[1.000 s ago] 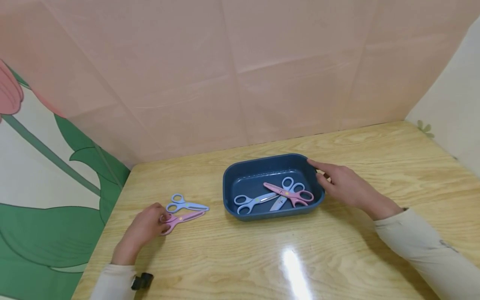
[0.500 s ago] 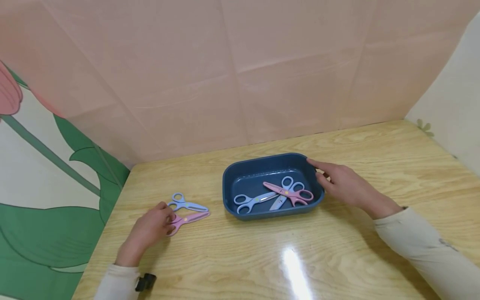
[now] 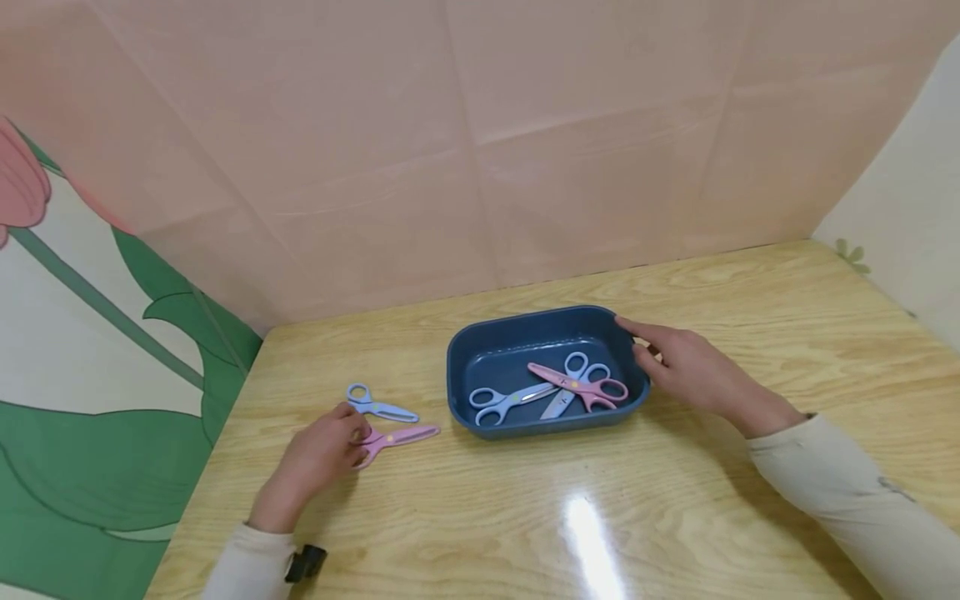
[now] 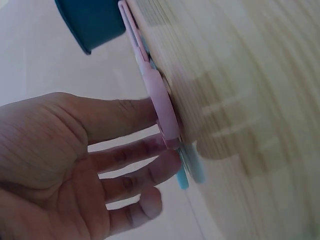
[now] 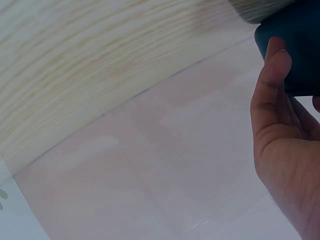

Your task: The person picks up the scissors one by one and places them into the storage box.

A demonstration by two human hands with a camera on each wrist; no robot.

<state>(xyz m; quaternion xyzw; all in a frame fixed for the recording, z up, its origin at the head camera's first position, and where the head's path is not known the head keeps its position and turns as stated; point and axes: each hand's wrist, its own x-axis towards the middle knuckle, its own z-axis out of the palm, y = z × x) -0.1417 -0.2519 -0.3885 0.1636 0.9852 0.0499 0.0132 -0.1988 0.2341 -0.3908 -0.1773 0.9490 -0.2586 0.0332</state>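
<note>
My left hand (image 3: 357,435) pinches the handle of a pink pair of scissors (image 3: 405,434) lying flat on the wooden table, its blades pointing right toward a dark blue tray (image 3: 525,320). In the left wrist view the fingers (image 4: 125,155) touch the pink scissors (image 4: 159,100). A light blue pair of scissors (image 3: 378,408) lies just behind it. The tray holds a blue pair (image 3: 506,401), a pink pair (image 3: 579,386) and another blue pair (image 3: 577,371) crossed beneath it. My right hand (image 3: 632,339) holds the tray's right end, thumb (image 5: 272,75) against the tray (image 5: 300,45) wall.
The wooden table (image 3: 600,500) meets a pink panel wall (image 3: 480,167) at the back. A flower-print panel (image 3: 90,333) stands along the left edge. A bright glare spot lies on the near middle of the tabletop.
My left hand has slid the pink scissors to the right along the table, away from the loose blue pair and closer to the tray. The right hand and tray have stayed put.
</note>
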